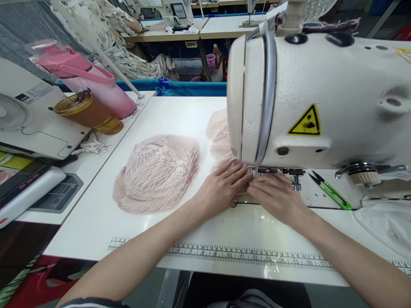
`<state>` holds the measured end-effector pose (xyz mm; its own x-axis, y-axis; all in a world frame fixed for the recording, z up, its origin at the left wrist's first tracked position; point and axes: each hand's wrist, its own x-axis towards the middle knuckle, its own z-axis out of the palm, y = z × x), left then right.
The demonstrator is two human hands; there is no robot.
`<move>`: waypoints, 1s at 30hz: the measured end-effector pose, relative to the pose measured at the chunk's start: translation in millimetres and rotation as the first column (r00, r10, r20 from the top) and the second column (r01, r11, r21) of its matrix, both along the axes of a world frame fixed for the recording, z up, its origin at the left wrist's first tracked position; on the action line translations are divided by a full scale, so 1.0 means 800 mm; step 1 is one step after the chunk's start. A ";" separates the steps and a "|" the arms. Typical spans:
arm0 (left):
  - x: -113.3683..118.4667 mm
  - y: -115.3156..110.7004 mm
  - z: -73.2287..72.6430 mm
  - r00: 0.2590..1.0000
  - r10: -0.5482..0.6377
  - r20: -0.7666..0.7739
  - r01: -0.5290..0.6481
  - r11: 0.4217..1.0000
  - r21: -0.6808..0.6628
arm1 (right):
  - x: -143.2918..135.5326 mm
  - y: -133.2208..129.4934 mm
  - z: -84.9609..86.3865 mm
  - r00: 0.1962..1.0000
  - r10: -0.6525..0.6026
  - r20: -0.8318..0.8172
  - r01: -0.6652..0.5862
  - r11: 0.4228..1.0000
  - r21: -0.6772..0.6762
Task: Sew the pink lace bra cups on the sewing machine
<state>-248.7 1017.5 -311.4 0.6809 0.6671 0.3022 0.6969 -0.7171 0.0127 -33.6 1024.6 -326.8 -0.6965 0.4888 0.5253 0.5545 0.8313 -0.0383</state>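
White worktables behind, blue fabric edging, purple basket beneath, grey floor.

A white sewing table with a printed ruler strip along its near edge carries a sewing machine. Left of the machine lies a stack of pink lace; green-handled snips lie below the machine's arm.

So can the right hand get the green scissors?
Probably yes: the green scissors lie close beside the right hand, and I see nothing between them, though the sewing machine hangs low overhead.
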 end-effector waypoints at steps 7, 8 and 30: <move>0.004 0.000 0.002 1.000 0.022 -0.002 -0.022 0.999 0.029 | 0.004 0.005 -0.006 0.999 0.032 -0.024 -0.031 0.999 0.034; 0.004 -0.001 0.003 1.000 0.026 -0.004 -0.025 0.999 0.030 | 0.005 0.005 -0.006 0.999 0.024 -0.021 -0.024 0.999 0.027; 0.007 -0.002 0.001 0.999 0.047 -0.020 -0.047 0.999 -0.009 | 0.015 0.005 0.000 0.959 -0.243 -0.146 0.224 0.965 -0.134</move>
<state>-243.3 1016.1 -310.8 0.6545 0.7015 0.2820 0.7301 -0.6833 0.0053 -21.4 1028.9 -327.0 -0.4673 0.6912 0.5513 0.7112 0.6643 -0.2301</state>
